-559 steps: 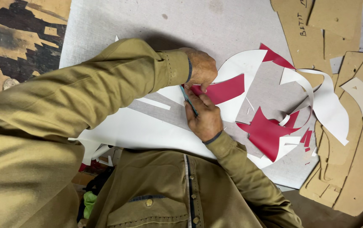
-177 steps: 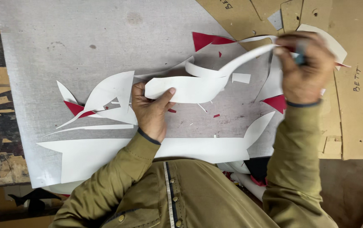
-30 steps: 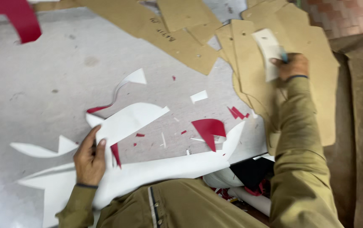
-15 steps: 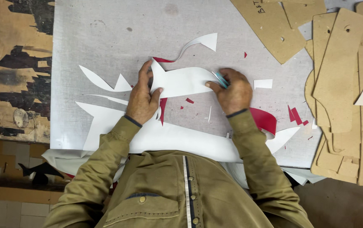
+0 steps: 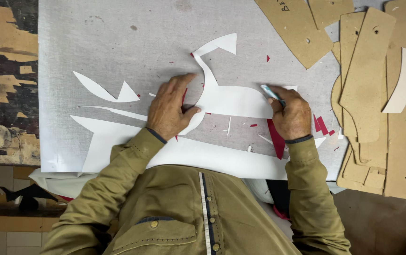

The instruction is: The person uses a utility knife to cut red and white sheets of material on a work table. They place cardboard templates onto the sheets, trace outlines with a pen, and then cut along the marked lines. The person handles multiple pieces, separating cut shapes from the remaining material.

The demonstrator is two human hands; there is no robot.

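Left hand (image 5: 169, 112) lies flat, fingers spread, pinning the white piece (image 5: 231, 100) to the grey board (image 5: 118, 52). Right hand (image 5: 291, 113) is fisted round a blue-handled knife (image 5: 272, 93), tip at the piece's right end. Red scraps (image 5: 276, 137) lie near; cardboard patterns (image 5: 368, 80) are stacked to the right.

The person wears an olive-khaki long-sleeved shirt; its cuffs close at both wrists, a dark lining edge showing at the left hand (image 5: 167, 111) and right hand (image 5: 291, 114); a pale placket with round buttons runs toward six o'clock; perhaps a buttoned chest pocket flap.
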